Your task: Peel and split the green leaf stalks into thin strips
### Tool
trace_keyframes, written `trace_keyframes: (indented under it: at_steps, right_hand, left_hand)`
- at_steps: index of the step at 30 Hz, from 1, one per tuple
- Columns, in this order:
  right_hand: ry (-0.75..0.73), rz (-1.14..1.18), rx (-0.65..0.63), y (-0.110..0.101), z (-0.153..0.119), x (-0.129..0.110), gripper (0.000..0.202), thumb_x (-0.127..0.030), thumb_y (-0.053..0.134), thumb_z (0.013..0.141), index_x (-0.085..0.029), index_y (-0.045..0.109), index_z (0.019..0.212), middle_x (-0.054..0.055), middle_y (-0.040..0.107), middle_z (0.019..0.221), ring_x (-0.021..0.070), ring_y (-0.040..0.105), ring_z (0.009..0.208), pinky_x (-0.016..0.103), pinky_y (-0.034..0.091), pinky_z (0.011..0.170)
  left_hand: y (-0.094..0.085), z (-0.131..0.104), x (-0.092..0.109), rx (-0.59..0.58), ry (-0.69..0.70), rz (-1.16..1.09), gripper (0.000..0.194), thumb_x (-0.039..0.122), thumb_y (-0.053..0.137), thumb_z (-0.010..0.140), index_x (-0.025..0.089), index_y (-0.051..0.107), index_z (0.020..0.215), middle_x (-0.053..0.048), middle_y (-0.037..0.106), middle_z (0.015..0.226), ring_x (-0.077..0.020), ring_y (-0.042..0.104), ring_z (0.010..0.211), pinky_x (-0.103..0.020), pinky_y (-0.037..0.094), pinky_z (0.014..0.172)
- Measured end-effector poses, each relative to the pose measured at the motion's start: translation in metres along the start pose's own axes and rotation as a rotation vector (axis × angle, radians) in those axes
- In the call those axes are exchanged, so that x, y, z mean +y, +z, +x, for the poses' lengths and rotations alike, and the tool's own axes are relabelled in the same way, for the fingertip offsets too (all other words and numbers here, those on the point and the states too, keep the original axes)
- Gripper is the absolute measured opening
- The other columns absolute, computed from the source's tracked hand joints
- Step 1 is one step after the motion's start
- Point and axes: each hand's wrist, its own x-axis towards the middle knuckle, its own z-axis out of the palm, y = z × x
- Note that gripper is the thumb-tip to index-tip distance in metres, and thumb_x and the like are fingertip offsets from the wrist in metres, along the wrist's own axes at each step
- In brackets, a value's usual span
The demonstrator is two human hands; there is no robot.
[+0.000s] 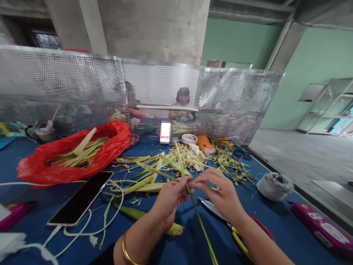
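My left hand point(172, 200), with a gold bangle at its wrist, pinches crossed green leaf strips point(199, 217) near the middle of the view. One long strip hangs from its fingers toward the front edge. Just to the right, my right hand point(220, 189) has thumb and forefinger close together beside the strips; whatever lies between the fingertips is too small to make out. Below the left hand lies a green and yellow husk piece point(175, 230). Scissors point(213, 209) with open blades rest partly under my right forearm.
A red bag point(35, 165) of leaves and a phone point(79, 200) with white cables lie left. Husk scraps point(187, 156) are heaped behind my hands. A string roll point(275, 187) and purple packet point(317, 222) lie right. Two people sit beyond the perforated screen point(162, 79).
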Motion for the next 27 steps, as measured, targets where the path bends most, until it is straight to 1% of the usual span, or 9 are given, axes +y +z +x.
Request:
trace_keyframes:
  at_steps: [3, 6, 9, 11, 14, 17, 20, 23, 27]
  right_hand:
    - [-0.067, 0.005, -0.147, 0.002, -0.002, -0.012, 0.008, -0.029, 0.063, 0.083, -0.024, 0.067, 0.079, 0.001, 0.063, 0.074, 0.0164, 0.057, 0.073, 0.032, 0.041, 0.075]
    - [-0.016, 0.094, -0.124, 0.001, -0.002, -0.013, 0.015, -0.028, 0.057, 0.087, -0.023, 0.069, 0.078, 0.003, 0.063, 0.075, 0.0164, 0.058, 0.074, 0.03, 0.043, 0.073]
    - [0.14, 0.199, 0.005, 0.0, -0.001, -0.004, 0.022, -0.031, 0.053, 0.088, -0.021, 0.069, 0.076, 0.005, 0.064, 0.077, 0.0177, 0.058, 0.076, 0.029, 0.045, 0.071]
    - [0.277, 0.211, 0.041, 0.001, 0.001, 0.002, 0.023, -0.035, 0.055, 0.085, -0.019, 0.068, 0.076, 0.005, 0.065, 0.078, 0.0179, 0.057, 0.075, 0.029, 0.045, 0.069]
    - [0.508, 0.392, -0.062, 0.004, 0.003, 0.005, 0.028, -0.043, 0.057, 0.081, -0.017, 0.064, 0.07, 0.001, 0.059, 0.065, 0.0146, 0.052, 0.063, 0.026, 0.042, 0.06]
    - [0.641, 0.703, -0.142, 0.007, 0.004, 0.001, 0.029, -0.043, 0.064, 0.074, -0.017, 0.055, 0.063, -0.005, 0.047, 0.055, 0.01, 0.044, 0.052, 0.023, 0.037, 0.051]
    - [0.607, 0.769, -0.098, 0.009, 0.002, -0.003, 0.028, -0.038, 0.066, 0.072, -0.018, 0.049, 0.062, -0.006, 0.045, 0.057, 0.0085, 0.041, 0.051, 0.022, 0.036, 0.051]
    - [0.487, 0.587, -0.039, 0.01, -0.001, -0.006, 0.022, -0.034, 0.061, 0.078, -0.018, 0.052, 0.065, -0.004, 0.049, 0.06, 0.0098, 0.044, 0.055, 0.022, 0.039, 0.055]
    - [0.316, 0.335, -0.007, 0.012, -0.004, -0.013, 0.012, -0.028, 0.055, 0.081, -0.018, 0.059, 0.075, -0.001, 0.055, 0.065, 0.0124, 0.05, 0.061, 0.023, 0.042, 0.059]
  left_hand:
    - [0.0, 0.001, 0.0, 0.002, 0.046, 0.063, 0.037, 0.038, 0.072, 0.07, 0.01, 0.071, 0.094, -0.007, 0.069, 0.074, -0.0094, 0.054, 0.057, -0.017, 0.026, 0.042]
    - [0.0, 0.001, 0.0, 0.01, 0.034, 0.094, 0.036, 0.039, 0.072, 0.068, 0.011, 0.071, 0.091, -0.007, 0.07, 0.075, -0.0112, 0.057, 0.059, -0.018, 0.022, 0.04]
    - [0.001, 0.0, -0.001, -0.075, -0.03, 0.155, 0.036, 0.041, 0.069, 0.07, 0.012, 0.071, 0.091, -0.01, 0.071, 0.083, -0.0133, 0.061, 0.067, -0.017, 0.021, 0.04]
    - [0.003, -0.002, -0.003, -0.141, -0.062, 0.218, 0.037, 0.044, 0.067, 0.071, 0.013, 0.071, 0.092, -0.011, 0.072, 0.085, -0.0125, 0.061, 0.066, -0.017, 0.021, 0.04]
    - [0.006, -0.006, -0.006, -0.163, -0.093, 0.292, 0.039, 0.046, 0.065, 0.072, 0.013, 0.071, 0.091, -0.011, 0.073, 0.083, -0.0117, 0.06, 0.062, -0.018, 0.019, 0.04]
    - [0.01, -0.008, -0.008, -0.13, -0.092, 0.373, 0.038, 0.045, 0.064, 0.072, 0.011, 0.072, 0.087, -0.011, 0.072, 0.077, -0.0122, 0.058, 0.059, -0.019, 0.015, 0.04]
    - [0.013, -0.01, -0.009, -0.072, -0.052, 0.475, 0.031, 0.04, 0.067, 0.068, 0.012, 0.073, 0.079, -0.01, 0.071, 0.068, -0.0121, 0.053, 0.055, -0.02, 0.017, 0.042]
    - [0.016, -0.01, -0.008, -0.035, -0.017, 0.494, 0.023, 0.036, 0.069, 0.065, 0.014, 0.072, 0.07, -0.006, 0.068, 0.059, -0.0104, 0.047, 0.05, -0.021, 0.019, 0.044]
    - [0.014, -0.006, -0.008, 0.009, -0.018, 0.477, 0.027, 0.042, 0.069, 0.066, 0.015, 0.068, 0.062, -0.005, 0.064, 0.054, -0.0081, 0.038, 0.046, -0.022, 0.018, 0.046]
